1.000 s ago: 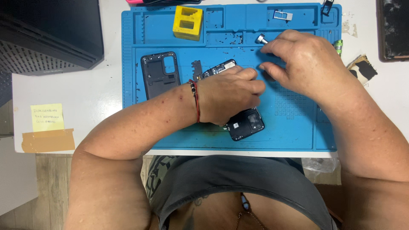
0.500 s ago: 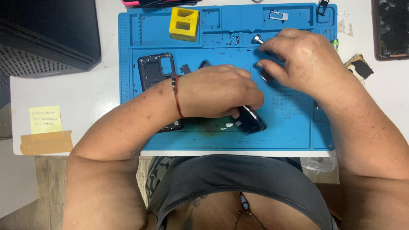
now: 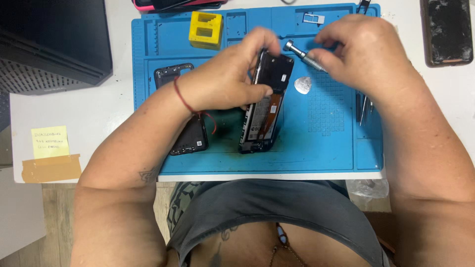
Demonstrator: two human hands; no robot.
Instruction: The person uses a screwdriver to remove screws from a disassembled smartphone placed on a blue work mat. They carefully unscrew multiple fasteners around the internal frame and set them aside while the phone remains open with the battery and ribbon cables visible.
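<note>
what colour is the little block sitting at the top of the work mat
Yellow. The block sits near the blue mat's top edge, clearest in the head view.

Open blue mat (image 3: 321,143) lies right of the opened phone (image 3: 262,109), hemmed by tweezers (image 3: 363,106) on the right, a pick (image 3: 302,85) above, and the black back cover (image 3: 185,133) on the left.

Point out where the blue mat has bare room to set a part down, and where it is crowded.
Bare: the mat strip between the opened phone and the tweezers, below the pick. Also bare between the phone and back cover. Crowded: the top, where the left hand, right hand, screwdriver and yellow block gather.
</note>
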